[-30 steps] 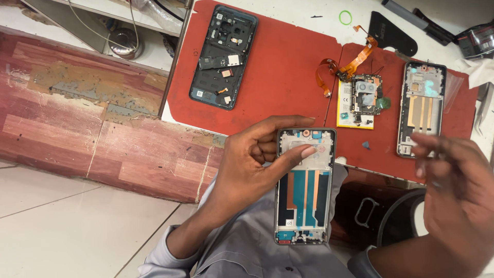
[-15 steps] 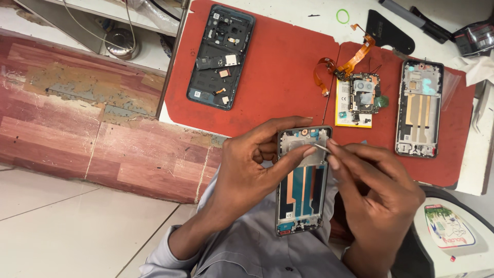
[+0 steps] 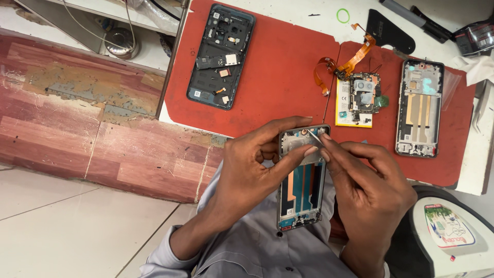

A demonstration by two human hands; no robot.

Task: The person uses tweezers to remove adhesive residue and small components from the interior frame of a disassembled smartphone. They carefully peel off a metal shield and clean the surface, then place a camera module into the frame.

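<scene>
Phone frame held above lap, just off desk edge. Left hand grips its side rails; right hand pinches tweezers at its top. Likely light, rigid, fragile inside: hold by edges.

Dark back cover; second frame; red mat

I hold an opened phone frame upright over my lap, its long axis running from twelve to six o'clock. The inside faces me: a grey metal rim, copper strips down the middle, teal patches beside them and a pale plate at the top. A thin metal tweezer tip touches that top end
</scene>
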